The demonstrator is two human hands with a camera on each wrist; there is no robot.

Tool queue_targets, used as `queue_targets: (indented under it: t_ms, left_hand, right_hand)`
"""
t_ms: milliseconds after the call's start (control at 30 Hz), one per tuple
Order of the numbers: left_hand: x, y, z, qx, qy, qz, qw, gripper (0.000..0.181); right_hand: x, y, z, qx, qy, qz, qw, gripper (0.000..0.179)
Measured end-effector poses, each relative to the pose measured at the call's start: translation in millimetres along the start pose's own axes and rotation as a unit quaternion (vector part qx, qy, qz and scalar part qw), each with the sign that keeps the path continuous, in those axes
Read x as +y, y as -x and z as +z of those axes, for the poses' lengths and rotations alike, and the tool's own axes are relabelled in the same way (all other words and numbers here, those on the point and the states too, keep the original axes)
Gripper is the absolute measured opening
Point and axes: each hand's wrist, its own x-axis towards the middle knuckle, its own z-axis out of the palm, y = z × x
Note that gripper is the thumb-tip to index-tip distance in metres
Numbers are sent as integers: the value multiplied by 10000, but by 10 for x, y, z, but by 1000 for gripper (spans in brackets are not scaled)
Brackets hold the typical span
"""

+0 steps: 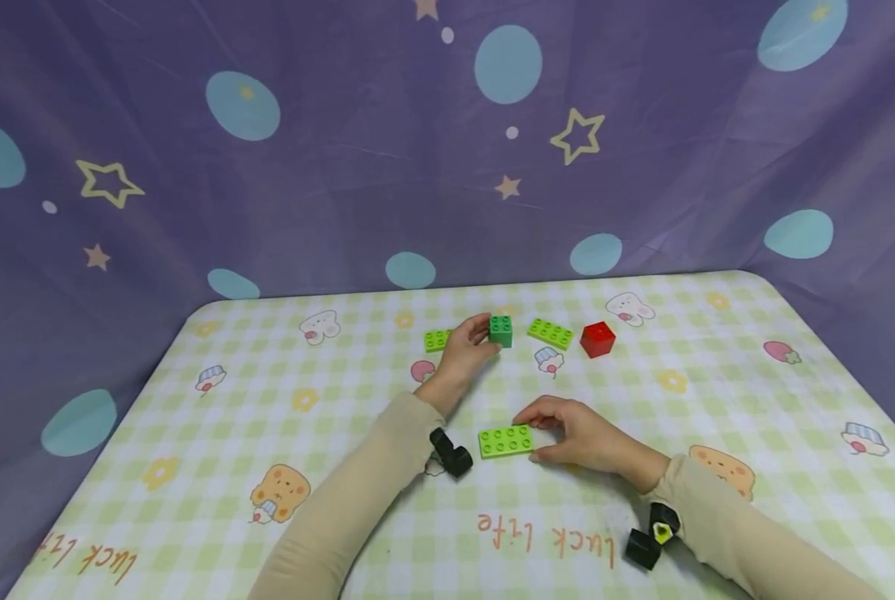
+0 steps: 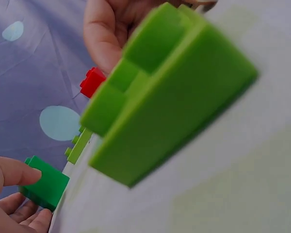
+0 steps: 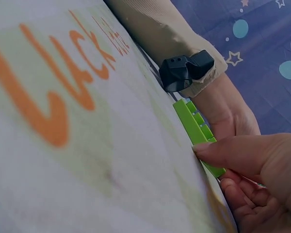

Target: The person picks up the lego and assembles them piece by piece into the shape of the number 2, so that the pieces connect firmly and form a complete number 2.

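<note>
At the far middle of the table, my left hand grips a dark green square brick from its left side. The left wrist view has the thumb across one face of that brick and the other fingers against it lower down, close to the tabletop. Nearer to me, my right hand pinches the right end of a flat lime green brick, studs up, between thumb and fingers. In the right wrist view this lime brick lies along the tablecloth, with the thumb on its near edge.
A second lime brick lies right of the dark green one, with a red square brick beyond it. Another lime brick is partly hidden behind my left hand. A checked cloth covers the table; a purple curtain hangs behind.
</note>
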Motion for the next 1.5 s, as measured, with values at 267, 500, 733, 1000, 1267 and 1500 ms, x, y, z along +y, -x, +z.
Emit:
queue_targets:
  t_ms: [267, 500, 733, 1000, 1267, 1500]
  left_hand:
    - [-24, -14, 28, 177, -183, 37, 9997, 49]
    - [-39, -18, 49, 244, -317, -26, 9992, 44]
    - [-16, -15, 60, 397, -375, -69, 9985, 41]
    - [10, -31, 43, 394, -327, -188, 9985, 39]
    - [87, 33, -45, 81, -313, -270, 9991, 39]
    - [164, 177, -191, -362, -506, -342, 9975, 38]
  right_hand:
    - [-13, -2, -14, -40, 11, 170, 9998, 38]
    - [-23, 9, -24, -51, -12, 198, 9998, 37]
    - [-15, 5, -24, -10, 44, 110, 9999, 36]
    - [-42, -5, -22, 12, 220, 130, 9997, 35]
    - [-55, -9, -19, -14, 228, 251, 9994, 35]
    - [-76, 10, -11, -1, 155, 262, 9995, 34]
